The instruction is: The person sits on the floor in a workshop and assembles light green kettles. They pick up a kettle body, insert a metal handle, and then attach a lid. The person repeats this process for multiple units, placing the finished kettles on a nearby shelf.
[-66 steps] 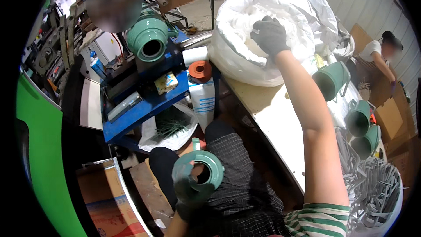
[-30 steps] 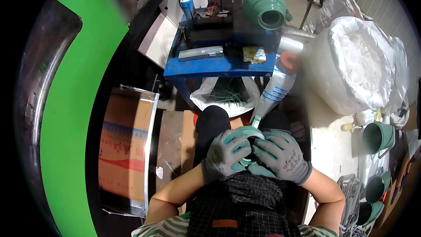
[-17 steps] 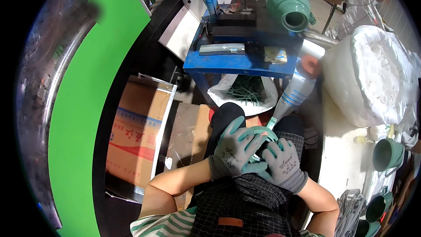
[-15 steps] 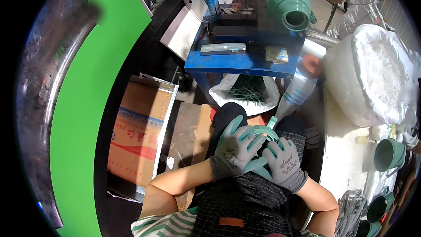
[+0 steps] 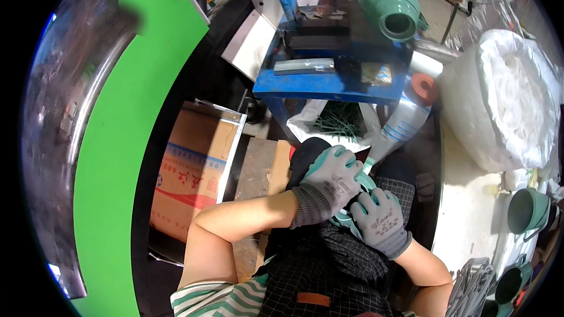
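Note:
A green plastic piece (image 5: 368, 182) with a rounded rim and a pale green strip rests in my lap, mostly covered by my hands. My left hand (image 5: 333, 181), in a grey and green work glove, curls over its upper left side. Gloved the same way, my right hand (image 5: 380, 218) grips its lower right side with bent fingers. Both hands are closed on it; the fingertips and the piece's full shape are hidden. Dark clothing lies under and around it.
Ahead stands a blue work table (image 5: 317, 85) with a spray can (image 5: 288, 1) and a large green vessel (image 5: 392, 12). Beneath it, a white sack (image 5: 302, 122) holds thin green pieces. A cardboard box (image 5: 191, 170) is left; a big white bag (image 5: 467, 100) and green pails (image 5: 524, 211) are right.
My left hand has shifted up and forward over the green piece, its fingers more curled. The right hand stays at its side. The whole view has shifted slightly.

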Demonstrator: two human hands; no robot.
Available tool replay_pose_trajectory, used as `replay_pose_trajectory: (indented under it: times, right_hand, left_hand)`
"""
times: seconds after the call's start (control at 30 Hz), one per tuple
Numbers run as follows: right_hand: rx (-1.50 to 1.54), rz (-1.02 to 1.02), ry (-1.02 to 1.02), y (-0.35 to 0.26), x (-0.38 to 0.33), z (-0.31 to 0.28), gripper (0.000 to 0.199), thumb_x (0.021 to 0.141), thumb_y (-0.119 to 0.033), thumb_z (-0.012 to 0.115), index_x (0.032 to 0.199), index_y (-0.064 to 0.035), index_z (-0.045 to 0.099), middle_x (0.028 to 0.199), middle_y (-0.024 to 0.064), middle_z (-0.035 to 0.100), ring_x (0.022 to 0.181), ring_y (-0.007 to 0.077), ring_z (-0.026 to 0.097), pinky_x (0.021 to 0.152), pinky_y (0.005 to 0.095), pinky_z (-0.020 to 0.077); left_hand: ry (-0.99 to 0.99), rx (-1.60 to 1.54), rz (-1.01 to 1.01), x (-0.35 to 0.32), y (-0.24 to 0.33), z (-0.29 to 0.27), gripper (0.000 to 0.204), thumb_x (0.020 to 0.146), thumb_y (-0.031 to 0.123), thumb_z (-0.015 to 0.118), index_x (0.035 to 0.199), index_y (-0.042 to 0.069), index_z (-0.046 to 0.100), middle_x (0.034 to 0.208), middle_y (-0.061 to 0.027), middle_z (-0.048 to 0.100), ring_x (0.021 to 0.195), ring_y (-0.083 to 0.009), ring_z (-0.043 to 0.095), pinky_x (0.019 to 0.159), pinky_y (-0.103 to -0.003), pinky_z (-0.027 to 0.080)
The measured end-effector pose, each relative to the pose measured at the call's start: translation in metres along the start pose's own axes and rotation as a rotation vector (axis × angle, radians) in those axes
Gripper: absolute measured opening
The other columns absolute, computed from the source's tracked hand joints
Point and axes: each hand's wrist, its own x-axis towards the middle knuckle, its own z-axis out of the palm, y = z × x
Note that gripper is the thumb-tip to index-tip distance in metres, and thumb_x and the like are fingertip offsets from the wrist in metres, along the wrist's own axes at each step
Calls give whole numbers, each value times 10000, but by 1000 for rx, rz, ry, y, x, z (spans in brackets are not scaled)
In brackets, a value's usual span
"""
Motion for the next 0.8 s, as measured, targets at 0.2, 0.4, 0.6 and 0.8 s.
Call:
replay_pose_trajectory:
  times: [0.2, 0.4, 0.6, 0.8]
  right_hand:
    - [98, 16, 116, -1, -11, 5, 334, 837, -312, 741, 1068, -78, 683, 1095, 108, 630, 995, 312, 609, 815, 431, 494]
    - [744, 302, 539, 43, -12, 20, 549, 800, -195, 858, 1267, -16, 631, 1241, 152, 608, 1092, 323, 622, 960, 428, 503]
    - [1335, 1008, 744, 257, -47, 150, 735, 847, -194, 875, 1449, 18, 510, 1348, 155, 623, 1188, 214, 619, 968, 352, 560]
    - [1461, 951, 552, 286, -39, 200, 450, 929, -125, 767, 1338, 22, 653, 1235, 120, 726, 1103, 207, 693, 961, 335, 571]
  left_hand:
    - [215, -95, 41, -12, 2, 29, 129, 875, 203, 634, 943, 148, 729, 1091, -61, 663, 1057, -249, 625, 920, -414, 478]
    - [220, -238, 78, 8, -22, 21, 203, 852, 135, 725, 1045, 114, 667, 1019, -50, 648, 965, -234, 652, 907, -385, 512]
    - [335, -1195, -181, 56, -60, 65, 318, 857, 51, 812, 1150, 50, 688, 1068, -103, 736, 942, -211, 727, 869, -321, 574]
    - [299, -1239, -294, 143, -71, 172, 546, 902, 143, 836, 1362, 4, 578, 1258, -117, 714, 1128, -169, 682, 974, -320, 559]
